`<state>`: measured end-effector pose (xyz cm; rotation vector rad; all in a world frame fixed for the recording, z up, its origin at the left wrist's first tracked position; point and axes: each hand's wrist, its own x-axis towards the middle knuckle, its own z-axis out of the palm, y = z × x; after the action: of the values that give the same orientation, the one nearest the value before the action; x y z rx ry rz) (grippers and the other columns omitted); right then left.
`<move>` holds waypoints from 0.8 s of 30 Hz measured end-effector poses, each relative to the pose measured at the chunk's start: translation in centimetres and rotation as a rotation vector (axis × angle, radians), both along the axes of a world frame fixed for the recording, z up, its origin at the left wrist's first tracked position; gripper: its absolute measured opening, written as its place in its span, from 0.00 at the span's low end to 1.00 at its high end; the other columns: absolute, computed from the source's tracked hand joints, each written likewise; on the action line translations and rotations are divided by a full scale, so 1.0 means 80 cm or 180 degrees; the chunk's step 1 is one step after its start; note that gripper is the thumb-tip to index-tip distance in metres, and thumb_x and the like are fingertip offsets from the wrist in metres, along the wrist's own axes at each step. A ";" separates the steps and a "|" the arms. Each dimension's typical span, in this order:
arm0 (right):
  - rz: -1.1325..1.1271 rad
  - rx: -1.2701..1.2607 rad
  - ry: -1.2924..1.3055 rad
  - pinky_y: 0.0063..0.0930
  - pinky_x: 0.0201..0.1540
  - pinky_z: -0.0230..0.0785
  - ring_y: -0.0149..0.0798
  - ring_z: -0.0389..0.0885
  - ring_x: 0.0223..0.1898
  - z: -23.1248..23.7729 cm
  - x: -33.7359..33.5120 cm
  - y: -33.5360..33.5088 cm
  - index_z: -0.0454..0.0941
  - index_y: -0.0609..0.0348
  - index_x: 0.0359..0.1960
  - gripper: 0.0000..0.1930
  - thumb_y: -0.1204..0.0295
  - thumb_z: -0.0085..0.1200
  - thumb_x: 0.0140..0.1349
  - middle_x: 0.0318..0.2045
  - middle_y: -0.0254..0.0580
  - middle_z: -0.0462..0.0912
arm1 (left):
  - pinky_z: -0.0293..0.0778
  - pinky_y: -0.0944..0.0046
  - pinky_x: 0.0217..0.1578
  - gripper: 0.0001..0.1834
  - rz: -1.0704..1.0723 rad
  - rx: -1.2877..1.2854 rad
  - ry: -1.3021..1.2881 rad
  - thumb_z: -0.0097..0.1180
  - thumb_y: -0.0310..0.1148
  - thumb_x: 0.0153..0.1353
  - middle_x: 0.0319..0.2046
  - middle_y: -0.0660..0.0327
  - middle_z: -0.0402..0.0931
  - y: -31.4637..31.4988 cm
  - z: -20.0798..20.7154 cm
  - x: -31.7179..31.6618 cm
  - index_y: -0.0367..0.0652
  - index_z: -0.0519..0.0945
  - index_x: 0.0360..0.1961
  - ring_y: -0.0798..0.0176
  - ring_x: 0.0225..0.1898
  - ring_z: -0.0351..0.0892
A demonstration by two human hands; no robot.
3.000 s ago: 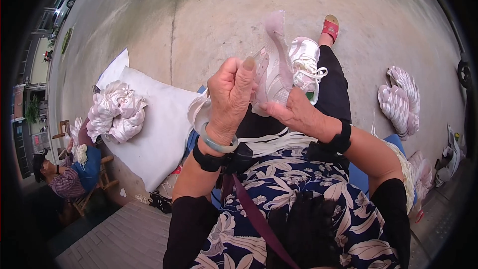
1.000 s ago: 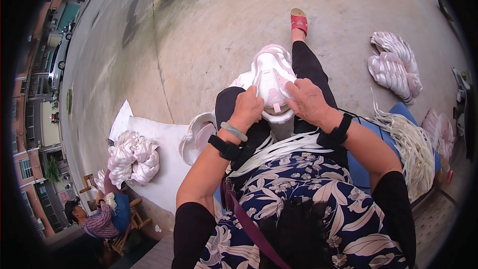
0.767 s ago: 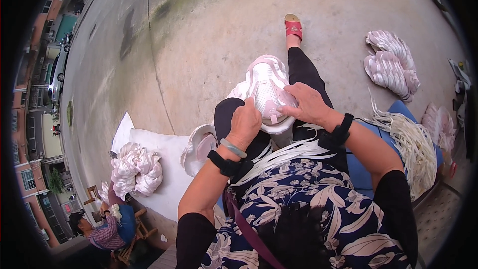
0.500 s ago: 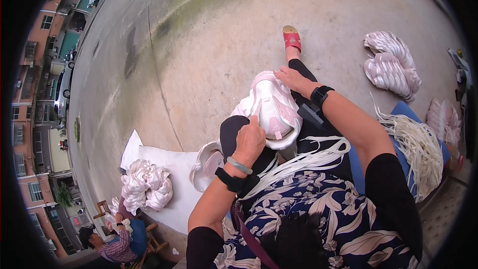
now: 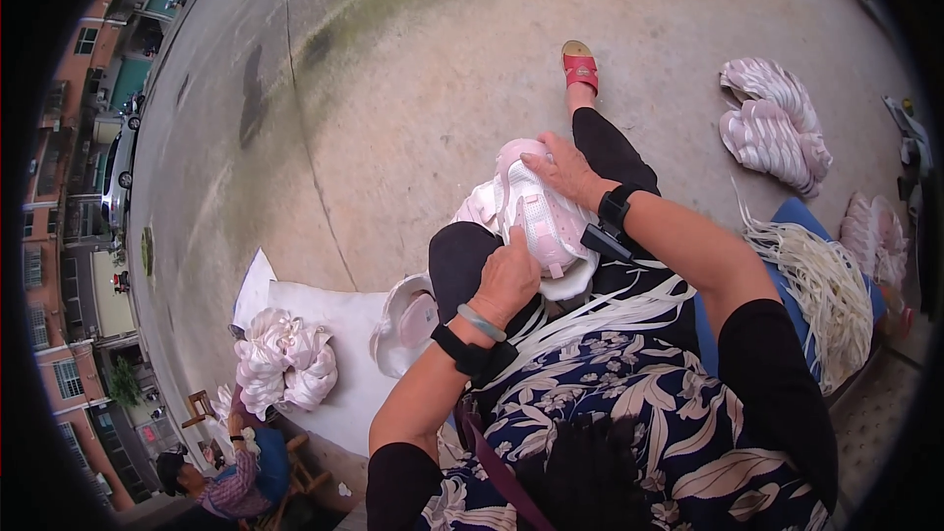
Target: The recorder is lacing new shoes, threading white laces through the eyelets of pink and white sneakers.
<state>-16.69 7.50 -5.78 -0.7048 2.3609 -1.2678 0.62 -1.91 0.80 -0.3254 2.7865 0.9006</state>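
Note:
A pink-and-white sneaker upper (image 5: 557, 226) lies over my lap, its toe end pointing away from me and its opening toward me. My left hand (image 5: 508, 280) is closed on the near left edge by the lace openings; whether a lace is in its fingertips is hidden. Over the far right side of the upper curls my right hand (image 5: 568, 172), its fingers gripping near the lace rows. Loose white shoelaces (image 5: 590, 323) are draped across my lap behind the upper. Another pale upper (image 5: 405, 320) sits beside my left knee.
Bundled pink-and-white uppers (image 5: 777, 133) lie on the concrete at the far right, with another bundle (image 5: 285, 359) on a white sheet (image 5: 339, 320) at left. White laces (image 5: 821, 300) hang over a blue surface (image 5: 792, 216) at right. A person (image 5: 236, 487) sits lower left.
The upper has rolled in my hands, so more of its side and lace rows shows. My right hand has moved over it toward the left, and my left hand slightly right and nearer.

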 end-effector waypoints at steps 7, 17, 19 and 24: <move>0.0392 -0.0133 -0.0308 0.43 0.46 0.64 0.59 0.72 0.45 0.009 -0.007 0.007 0.66 0.65 0.46 0.30 0.47 0.45 0.58 0.42 0.65 0.73 | 0.74 0.66 0.15 0.28 0.0182 0.1125 -0.0665 0.46 0.26 0.55 0.20 0.51 0.73 -0.013 0.001 0.000 0.27 0.53 0.55 0.63 0.15 0.75; 0.1525 0.1375 0.1350 0.37 0.40 0.59 0.44 0.71 0.39 0.078 0.064 0.095 0.73 0.57 0.35 0.13 0.65 0.54 0.50 0.30 0.41 0.74 | 0.74 0.67 0.15 0.27 0.0167 0.1071 -0.0513 0.47 0.26 0.55 0.22 0.51 0.74 -0.007 0.001 -0.005 0.27 0.54 0.54 0.65 0.15 0.75; 0.1834 0.1245 0.1608 0.36 0.40 0.57 0.40 0.70 0.42 0.080 0.076 0.093 0.74 0.55 0.36 0.14 0.64 0.55 0.49 0.32 0.38 0.75 | 0.74 0.67 0.15 0.25 0.0180 0.1047 -0.0586 0.47 0.26 0.55 0.22 0.52 0.74 -0.003 0.003 -0.009 0.28 0.55 0.52 0.65 0.15 0.75; 0.1778 0.0864 0.0996 0.42 0.38 0.64 0.48 0.76 0.36 0.071 0.052 0.094 0.77 0.57 0.32 0.10 0.67 0.51 0.50 0.29 0.45 0.78 | 0.74 0.69 0.16 0.27 0.0308 0.1440 -0.0949 0.49 0.28 0.55 0.22 0.53 0.75 0.001 0.026 -0.008 0.29 0.56 0.54 0.66 0.16 0.76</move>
<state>-12.54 15.00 -0.09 -1.4210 2.2544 -0.6222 -0.03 -1.80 2.89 -0.4749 2.2369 1.3434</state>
